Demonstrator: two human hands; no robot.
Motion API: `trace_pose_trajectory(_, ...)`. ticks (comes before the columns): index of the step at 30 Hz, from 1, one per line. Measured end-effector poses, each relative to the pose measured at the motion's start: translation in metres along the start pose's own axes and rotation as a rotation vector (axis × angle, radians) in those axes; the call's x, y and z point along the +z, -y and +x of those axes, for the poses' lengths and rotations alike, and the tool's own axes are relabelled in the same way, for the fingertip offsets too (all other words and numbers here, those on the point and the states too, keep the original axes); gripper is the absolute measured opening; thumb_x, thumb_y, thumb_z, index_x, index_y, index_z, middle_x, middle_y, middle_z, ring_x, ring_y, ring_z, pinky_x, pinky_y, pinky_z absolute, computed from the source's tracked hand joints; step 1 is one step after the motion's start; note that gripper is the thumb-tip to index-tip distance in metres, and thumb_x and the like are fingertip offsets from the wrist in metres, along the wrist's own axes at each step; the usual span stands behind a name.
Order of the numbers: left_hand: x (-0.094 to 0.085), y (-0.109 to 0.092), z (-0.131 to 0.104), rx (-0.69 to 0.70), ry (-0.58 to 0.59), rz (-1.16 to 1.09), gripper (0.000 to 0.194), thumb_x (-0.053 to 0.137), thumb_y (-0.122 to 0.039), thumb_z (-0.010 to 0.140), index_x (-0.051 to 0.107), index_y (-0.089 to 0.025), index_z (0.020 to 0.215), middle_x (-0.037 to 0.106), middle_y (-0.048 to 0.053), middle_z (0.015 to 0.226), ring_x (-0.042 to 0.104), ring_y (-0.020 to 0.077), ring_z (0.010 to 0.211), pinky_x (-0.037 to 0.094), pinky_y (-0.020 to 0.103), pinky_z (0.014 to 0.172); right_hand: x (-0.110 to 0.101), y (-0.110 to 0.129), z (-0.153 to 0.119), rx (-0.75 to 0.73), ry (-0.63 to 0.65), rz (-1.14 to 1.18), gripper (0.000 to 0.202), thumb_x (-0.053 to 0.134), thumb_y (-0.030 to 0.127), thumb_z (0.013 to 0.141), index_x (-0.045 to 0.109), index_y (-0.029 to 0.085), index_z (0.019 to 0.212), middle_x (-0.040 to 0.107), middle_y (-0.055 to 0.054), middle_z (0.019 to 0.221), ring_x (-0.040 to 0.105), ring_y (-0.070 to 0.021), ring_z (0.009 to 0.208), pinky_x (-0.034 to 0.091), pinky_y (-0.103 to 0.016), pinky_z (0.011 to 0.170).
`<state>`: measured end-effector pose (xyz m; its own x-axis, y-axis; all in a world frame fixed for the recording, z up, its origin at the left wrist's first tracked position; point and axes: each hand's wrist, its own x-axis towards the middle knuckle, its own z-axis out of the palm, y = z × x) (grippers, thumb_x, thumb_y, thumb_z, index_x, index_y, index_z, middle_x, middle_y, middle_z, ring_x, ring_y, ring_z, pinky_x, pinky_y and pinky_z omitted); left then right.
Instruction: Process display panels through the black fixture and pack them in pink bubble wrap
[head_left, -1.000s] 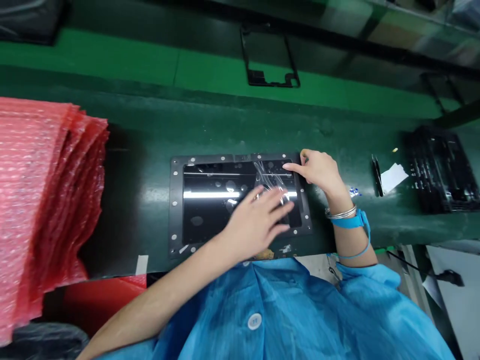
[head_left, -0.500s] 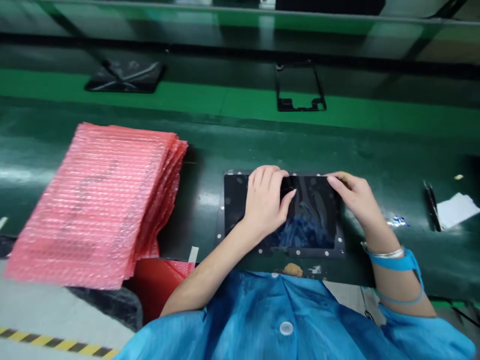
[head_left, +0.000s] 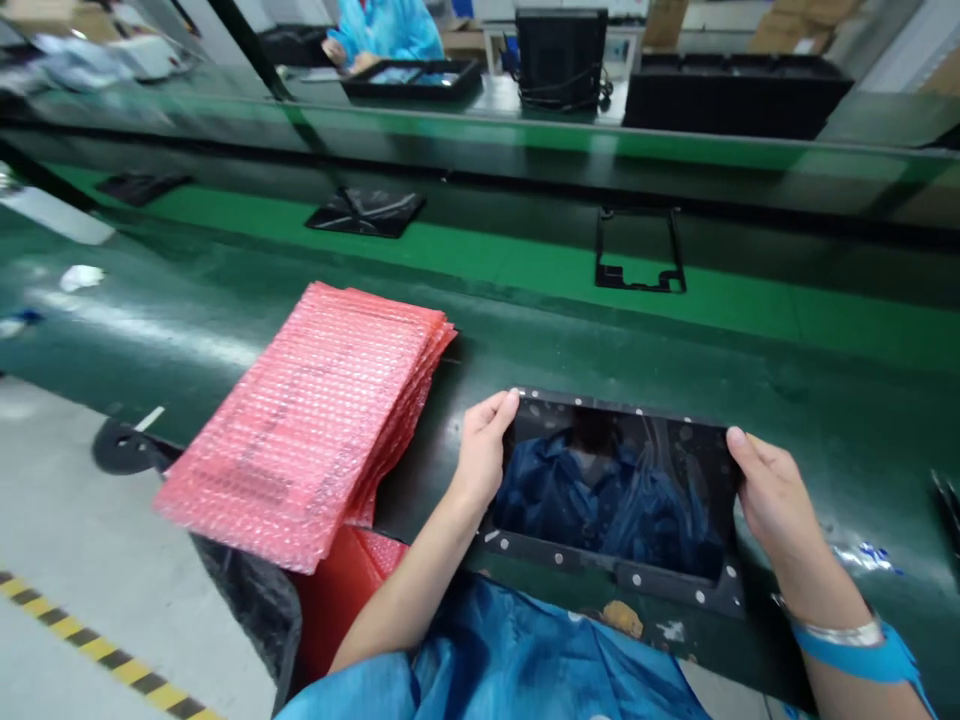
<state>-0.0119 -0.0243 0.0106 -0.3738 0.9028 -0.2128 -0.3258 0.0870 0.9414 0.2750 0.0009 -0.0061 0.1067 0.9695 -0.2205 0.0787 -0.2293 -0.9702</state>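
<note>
A black glossy screen panel [head_left: 615,490] with round white dots along its dark border is held between my two hands, its far edge tilted up a little above the green table. My left hand [head_left: 484,450] grips its upper left corner, thumb on the front. At the right edge, my right hand [head_left: 772,490] holds the panel near the upper corner, thumb also on the front and fingers behind, mostly hidden. Left of the panel lies a stack of pink bubble-wrap bags [head_left: 322,410].
Beyond, a green shelf strip [head_left: 495,262] bears a black frame [head_left: 640,284] and a wrapped dark panel [head_left: 367,213]. Tweezers [head_left: 946,505] lie far right. Below the bags is a black-lined bin [head_left: 262,610]. Across the table sits a person in blue [head_left: 401,35].
The view has swung left and up. My left hand has moved from the panel's face to its left corner, and the panel is now raised and tilted between both hands.
</note>
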Motion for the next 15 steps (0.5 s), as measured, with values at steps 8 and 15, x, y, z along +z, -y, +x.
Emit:
trace_pose_trajectory(8, -0.009, -0.014, 0.018, 0.166, -0.201, -0.128, 0.06, 0.089, -0.065, 0.057, 0.057, -0.015, 0.054, 0.053, -0.003, 0.055, 0.043, 0.0087, 0.054, 0.038, 0.022, 0.056, -0.013, -0.006, -0.006, 0.115, 0.426, -0.174, 0.047, 0.078, 0.067, 0.069, 0.071, 0.021, 0.064, 0.076, -0.013, 0.074, 0.071, -0.0265, 0.068, 0.059, -0.033, 0.063)
trace_pose_trajectory(15, -0.002, -0.015, 0.023, 0.034, -0.024, -0.148, 0.055, 0.088, -0.062, 0.064, 0.063, -0.013, 0.066, 0.056, -0.001, 0.061, 0.047, 0.0085, 0.054, 0.037, 0.021, 0.054, -0.021, -0.018, 0.008, 0.177, 0.419, -0.087, 0.05, 0.08, 0.068, 0.068, 0.075, 0.019, 0.066, 0.076, -0.015, 0.073, 0.069, -0.0253, 0.065, 0.059, -0.033, 0.061)
